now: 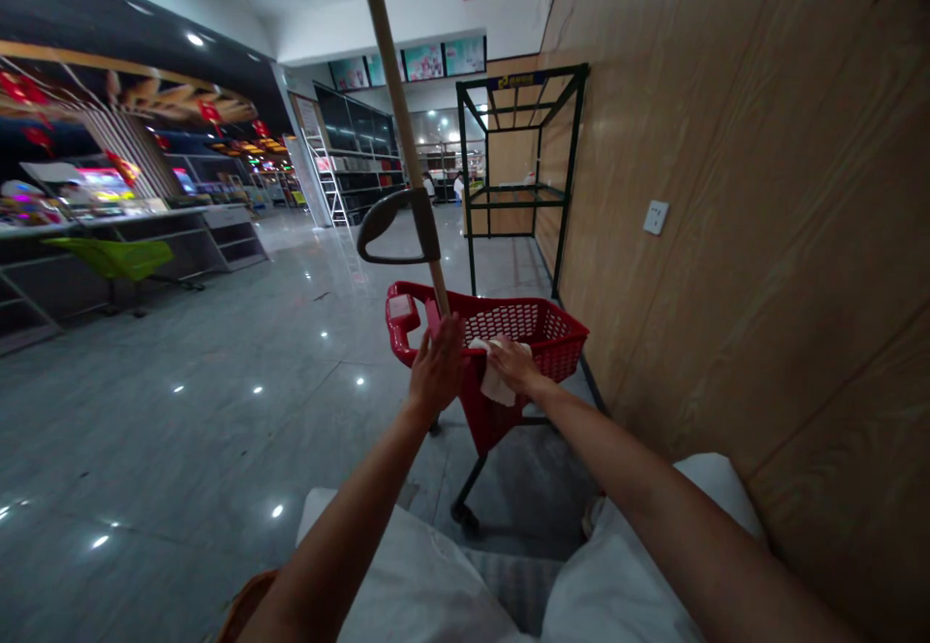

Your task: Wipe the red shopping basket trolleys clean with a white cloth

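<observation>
Shopping cart (519, 325) is standing upright on the grey tile floor (218, 411), just beside the wood-look wall (727, 236), with its red mesh basket angled toward me and one black wheel (463, 517) showing below. From where I am operating, I am seeing no mark that sets one part of the red basket apart from another, so I cannot tell what is finished on it and what is left. My right hand (512, 367) is resting on the basket's near rim, its fingers curling slightly and pressing down on a crumpled white cloth (495, 386), which is hanging over the edge and down the red side. My left hand (436, 369) is open, with its fingers spreading upward against the basket's corner near the red handle (402, 319). It is holding nothing that I can see, though I cannot tell whether the palm is touching the tan pole (398, 110) rising just behind it. That pole is leaning up past a dark loop handle (392, 227) and running out of the top of the view. Beyond the cart, a green metal rack (519, 139) is standing against the wall, and white fabric (625, 575) is filling the bottom of the view beneath my arms.
</observation>
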Available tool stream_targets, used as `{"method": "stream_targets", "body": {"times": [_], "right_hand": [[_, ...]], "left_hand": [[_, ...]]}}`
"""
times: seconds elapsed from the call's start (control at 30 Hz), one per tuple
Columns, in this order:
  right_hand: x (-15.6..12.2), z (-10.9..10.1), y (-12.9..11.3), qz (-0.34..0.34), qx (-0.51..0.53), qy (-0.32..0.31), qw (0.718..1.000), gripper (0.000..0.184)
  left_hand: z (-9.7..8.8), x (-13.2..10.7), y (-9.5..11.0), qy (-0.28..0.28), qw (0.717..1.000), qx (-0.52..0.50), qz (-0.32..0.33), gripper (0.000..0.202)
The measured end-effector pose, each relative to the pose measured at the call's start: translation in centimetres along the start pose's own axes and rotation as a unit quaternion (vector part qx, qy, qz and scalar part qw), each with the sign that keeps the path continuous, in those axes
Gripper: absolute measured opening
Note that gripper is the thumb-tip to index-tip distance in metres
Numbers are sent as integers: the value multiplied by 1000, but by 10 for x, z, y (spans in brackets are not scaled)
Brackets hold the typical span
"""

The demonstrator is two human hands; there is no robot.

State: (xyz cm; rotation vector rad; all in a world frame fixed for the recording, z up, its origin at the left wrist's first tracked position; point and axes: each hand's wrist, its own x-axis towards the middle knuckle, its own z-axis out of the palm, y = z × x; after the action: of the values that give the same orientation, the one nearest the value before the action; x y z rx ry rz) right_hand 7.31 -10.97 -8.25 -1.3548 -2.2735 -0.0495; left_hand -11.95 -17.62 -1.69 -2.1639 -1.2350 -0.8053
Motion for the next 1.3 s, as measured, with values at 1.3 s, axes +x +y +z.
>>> {"method": "stream_targets", "body": {"times": [1.3], "right_hand": [[-34, -8, 75, 100, -94, -88, 987, 37]], "left_hand": [[84, 9, -36, -67, 988, 41, -135, 59]]}}
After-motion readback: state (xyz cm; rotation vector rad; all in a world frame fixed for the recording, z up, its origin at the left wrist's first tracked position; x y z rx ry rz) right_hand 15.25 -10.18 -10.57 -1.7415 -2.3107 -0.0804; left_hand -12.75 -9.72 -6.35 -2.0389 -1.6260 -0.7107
